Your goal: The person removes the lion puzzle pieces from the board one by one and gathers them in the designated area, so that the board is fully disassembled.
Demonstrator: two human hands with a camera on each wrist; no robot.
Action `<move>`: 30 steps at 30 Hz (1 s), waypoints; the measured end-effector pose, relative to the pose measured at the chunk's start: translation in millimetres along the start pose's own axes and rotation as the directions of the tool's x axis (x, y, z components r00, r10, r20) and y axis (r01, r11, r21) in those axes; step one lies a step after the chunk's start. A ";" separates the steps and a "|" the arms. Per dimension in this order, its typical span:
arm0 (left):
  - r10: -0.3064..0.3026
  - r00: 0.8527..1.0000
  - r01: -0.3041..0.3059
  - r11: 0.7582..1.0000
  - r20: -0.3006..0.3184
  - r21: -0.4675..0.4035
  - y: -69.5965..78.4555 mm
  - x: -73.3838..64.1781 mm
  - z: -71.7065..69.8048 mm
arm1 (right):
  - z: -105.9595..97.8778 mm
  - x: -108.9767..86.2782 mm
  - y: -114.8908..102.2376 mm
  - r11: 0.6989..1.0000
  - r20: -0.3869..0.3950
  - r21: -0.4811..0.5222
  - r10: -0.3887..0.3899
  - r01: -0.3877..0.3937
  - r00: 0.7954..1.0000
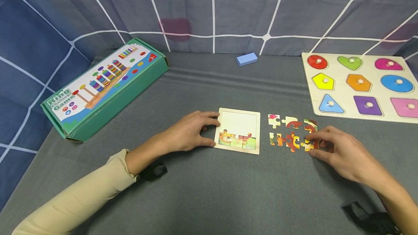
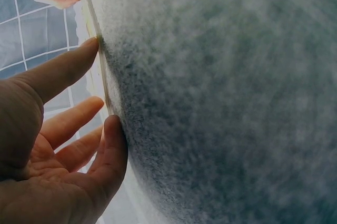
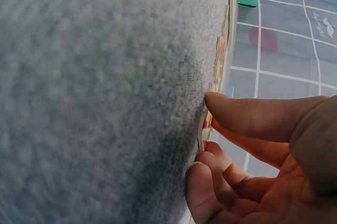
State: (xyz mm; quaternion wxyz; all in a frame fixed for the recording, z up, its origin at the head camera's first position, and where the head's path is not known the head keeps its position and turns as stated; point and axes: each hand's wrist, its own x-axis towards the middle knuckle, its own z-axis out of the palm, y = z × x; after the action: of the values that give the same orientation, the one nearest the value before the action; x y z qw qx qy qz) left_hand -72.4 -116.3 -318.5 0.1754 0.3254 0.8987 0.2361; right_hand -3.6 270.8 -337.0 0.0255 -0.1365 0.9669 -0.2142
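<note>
A square wooden puzzle tray (image 1: 240,120) lies flat in the middle of the head view, with joined animal-picture pieces (image 1: 236,140) along its bottom. My left hand (image 1: 191,131) touches the tray's left edge, thumb near the lower corner and forefinger higher up. In the left wrist view, the spread fingers (image 2: 71,76) meet that thin edge. To the tray's right, loose jigsaw pieces lie in two rows. My right hand (image 1: 343,151) pinches the lower right puzzle piece (image 1: 307,145) between thumb and fingers, partly hiding it. From the right wrist, this piece (image 3: 202,129) appears edge-on at the table surface.
A green ring game box (image 1: 104,86) lies at the left. Near the back curtain is a blue block (image 1: 246,59). A wooden shape board (image 1: 349,99) with knobbed pieces lies at the right, beyond the right hand. Grey cloth (image 1: 209,191) covers the table.
</note>
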 end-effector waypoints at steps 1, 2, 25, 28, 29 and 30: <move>0.000 1.000 0.000 1.000 0.001 0.001 0.0 0.2 0.0 | 0.1 0.2 0.1 1.000 0.005 0.002 0.002 -0.002 1.000; -0.001 1.000 0.001 1.000 0.001 0.003 0.0 0.2 0.1 | 0.2 0.5 0.2 1.000 0.006 0.004 0.002 -0.002 1.000; -0.019 1.000 0.018 1.000 0.021 0.021 0.8 1.8 0.7 | 1.3 22.6 -59.1 0.975 -0.069 0.163 -0.141 0.151 0.988; -0.022 1.000 0.022 1.000 0.021 0.021 0.2 2.1 0.9 | 6.7 30.1 -74.6 0.963 -0.054 0.209 -0.165 0.173 0.985; -0.023 1.000 0.023 1.000 0.021 0.020 0.2 2.2 0.9 | 8.7 32.7 -79.3 0.957 -0.049 0.225 -0.174 0.181 0.984; -0.022 1.000 0.022 1.000 0.020 0.021 0.3 2.0 0.9 | 10.7 35.1 -84.0 0.952 -0.042 0.243 -0.180 0.185 0.983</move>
State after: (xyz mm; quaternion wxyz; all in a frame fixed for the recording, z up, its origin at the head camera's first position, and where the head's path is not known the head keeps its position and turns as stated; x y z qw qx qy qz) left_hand -73.3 -114.5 -319.5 0.1836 0.3198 0.9028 0.2214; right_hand -15.0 183.6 -311.0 0.0131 -0.2189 0.9164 -0.3349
